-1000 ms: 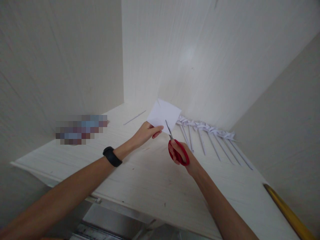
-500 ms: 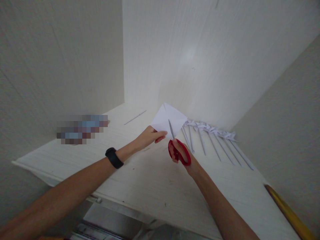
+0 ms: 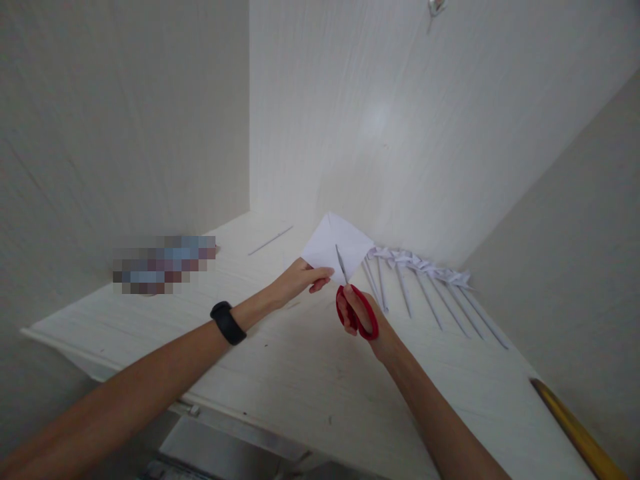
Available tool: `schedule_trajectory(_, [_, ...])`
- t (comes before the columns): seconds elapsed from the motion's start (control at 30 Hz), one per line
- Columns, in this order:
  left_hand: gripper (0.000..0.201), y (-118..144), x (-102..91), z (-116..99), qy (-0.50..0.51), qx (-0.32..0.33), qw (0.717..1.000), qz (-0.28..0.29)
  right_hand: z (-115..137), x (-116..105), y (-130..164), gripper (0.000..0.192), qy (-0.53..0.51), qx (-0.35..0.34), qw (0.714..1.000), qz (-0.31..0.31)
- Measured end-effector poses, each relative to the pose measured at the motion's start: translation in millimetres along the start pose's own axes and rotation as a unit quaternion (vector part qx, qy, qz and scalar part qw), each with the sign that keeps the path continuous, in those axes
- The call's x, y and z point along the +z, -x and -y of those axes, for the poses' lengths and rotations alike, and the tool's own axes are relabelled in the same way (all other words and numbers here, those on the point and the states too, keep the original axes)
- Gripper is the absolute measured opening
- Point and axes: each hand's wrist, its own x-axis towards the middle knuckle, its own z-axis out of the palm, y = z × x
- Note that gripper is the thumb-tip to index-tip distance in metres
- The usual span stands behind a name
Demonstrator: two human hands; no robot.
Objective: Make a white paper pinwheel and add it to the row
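Observation:
My left hand (image 3: 303, 277) pinches a white square sheet of paper (image 3: 325, 243) by its near-left edge, with the thumb on top. The sheet is raised in front of me, corner upward. My right hand (image 3: 385, 343) is closed around the red handles of a pair of scissors (image 3: 371, 323), fingers through the loops. The blades point away from me and lie over the sheet's lower right part, looking nearly closed. Whether they touch the paper, I cannot tell.
On the white tabletop (image 3: 280, 360), several white paper pinwheels on sticks (image 3: 420, 263) lie in a row at right. One loose stick (image 3: 270, 241) lies at back left, near a blurred-out object (image 3: 165, 263). Walls rise behind and beside. A yellow-brown object (image 3: 575, 427) stands at the right edge.
The whole view has shifted slightly, so things sit a little lower. The scissors have turned a little and their blades look thinner. Both hands keep their holds.

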Motion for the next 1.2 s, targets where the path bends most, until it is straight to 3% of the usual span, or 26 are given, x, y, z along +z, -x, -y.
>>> schedule_trajectory(0.73, [0.036,0.5,1.2,-4.7,0.013,0.003,1.000,-0.005,0.0,-1.5,0.6,0.053,0.027,-0.003,1.000,0.000])
schedule_trajectory(0.87, [0.034,-1.1,-1.1,-1.8,0.029,0.018,0.998,-0.043,1.3,-3.4,2.0,0.053,0.004,0.004,1.000,0.027])
schedule_trajectory(0.97, [0.033,-3.2,-6.3,-0.9,0.054,0.045,0.992,-0.106,0.5,-4.6,1.5,0.054,-0.026,0.010,0.998,0.060])
schedule_trajectory(1.07, [0.031,-5.1,-14.0,-1.6,0.088,0.070,0.981,-0.160,-4.1,-7.2,-3.8,0.050,-0.077,0.026,0.995,0.052])
schedule_trajectory(1.13, [0.027,-5.7,-19.0,-2.2,0.107,0.072,0.979,-0.160,-8.3,-11.2,-9.7,0.048,-0.100,0.027,0.994,0.022])
schedule_trajectory(1.2, [0.021,-5.4,-22.7,-2.4,0.116,0.052,0.985,-0.121,-11.3,-17.0,-15.0,0.050,-0.128,0.012,0.992,-0.014])
